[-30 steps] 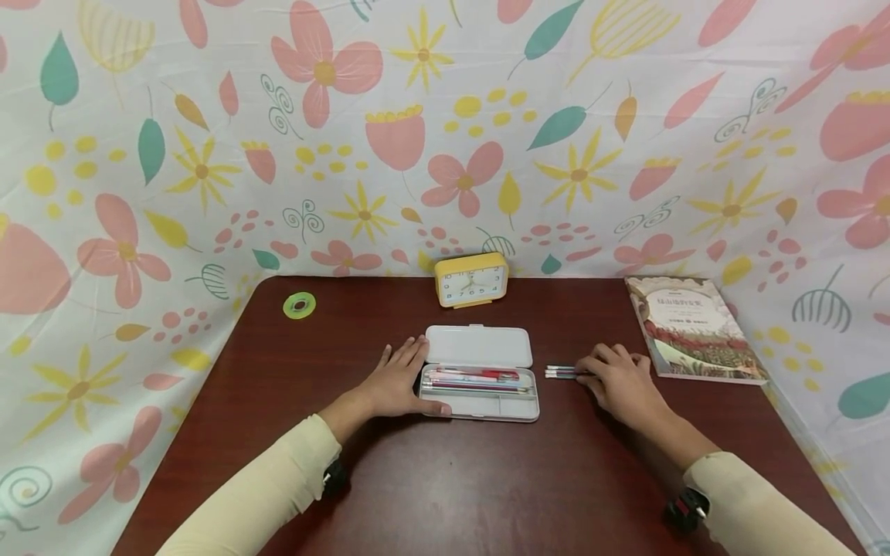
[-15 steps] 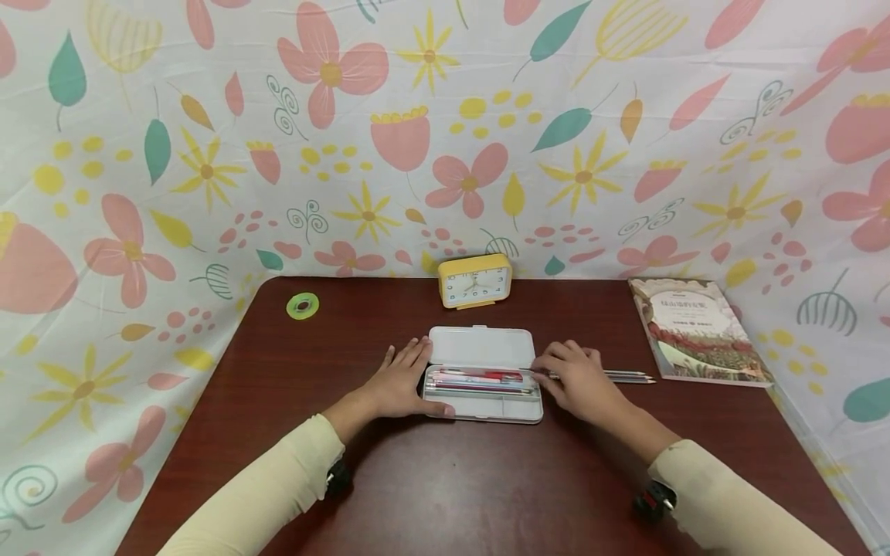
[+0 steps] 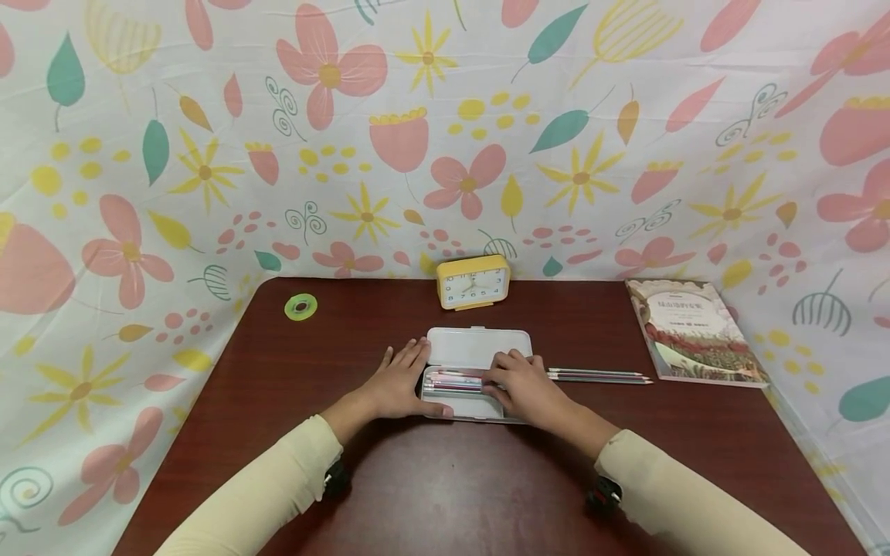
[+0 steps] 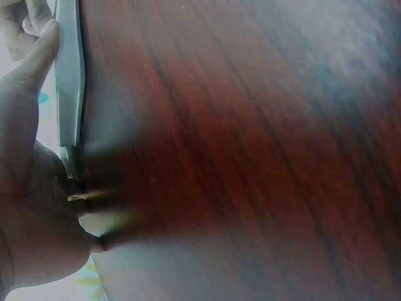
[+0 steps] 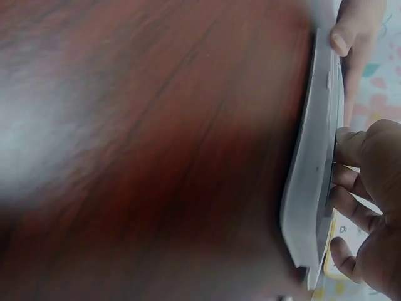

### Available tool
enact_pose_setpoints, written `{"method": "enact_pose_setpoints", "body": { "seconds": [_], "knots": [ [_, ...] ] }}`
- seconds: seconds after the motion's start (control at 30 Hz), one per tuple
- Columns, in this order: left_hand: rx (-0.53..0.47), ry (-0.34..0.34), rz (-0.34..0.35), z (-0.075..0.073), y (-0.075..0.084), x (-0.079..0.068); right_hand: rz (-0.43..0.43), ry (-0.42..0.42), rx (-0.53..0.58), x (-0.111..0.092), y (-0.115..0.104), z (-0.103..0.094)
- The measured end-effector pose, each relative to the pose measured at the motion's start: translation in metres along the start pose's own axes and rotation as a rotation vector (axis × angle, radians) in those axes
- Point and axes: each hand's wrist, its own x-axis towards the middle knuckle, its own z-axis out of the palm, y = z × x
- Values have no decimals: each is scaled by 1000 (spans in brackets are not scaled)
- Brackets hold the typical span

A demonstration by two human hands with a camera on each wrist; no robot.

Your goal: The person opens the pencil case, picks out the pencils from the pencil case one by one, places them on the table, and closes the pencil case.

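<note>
A white pencil case [image 3: 464, 407] lies with its lid [image 3: 462, 347] swung back; several pencils [image 3: 452, 382] show in its rear part. My left hand [image 3: 391, 388] rests against the case's left end, fingers spread and straight, thumb along the front rim. Over the right half of the case is my right hand [image 3: 530, 388]. In the right wrist view its bent fingers [image 5: 354, 210] reach past the case wall; what the tips touch inside is hidden. Several loose pencils [image 3: 599, 376] lie on the table just right of the case.
A yellow alarm clock [image 3: 473, 283] stands behind the case. At the far left lies a green tape roll [image 3: 300, 306], and on the right a book [image 3: 695, 332]. The brown table [image 3: 445, 486] meets a flower-patterned cloth [image 3: 445, 139] at the back.
My right hand has left the loose pencils on the table and moved left, over the case. Those pencils are now fully uncovered. My left hand has stayed put.
</note>
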Motion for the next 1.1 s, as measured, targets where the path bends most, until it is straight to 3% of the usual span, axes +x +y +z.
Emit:
{"method": "enact_pose_setpoints", "body": {
  "seconds": [0.4,0.8,0.87,1.03,1.1],
  "knots": [
    [-70,1,13,5,-4,-1,-2,-35,24,19,-21,11],
    [-9,12,-12,0,2,1,55,-84,98,30,-26,12],
    [-6,14,-11,0,2,1,52,-51,114,31,-18,25],
    [1,13,-7,0,1,1,61,-42,141,32,-20,25],
    [1,13,-5,1,0,1,72,-84,149,34,-30,12]
  ]
}}
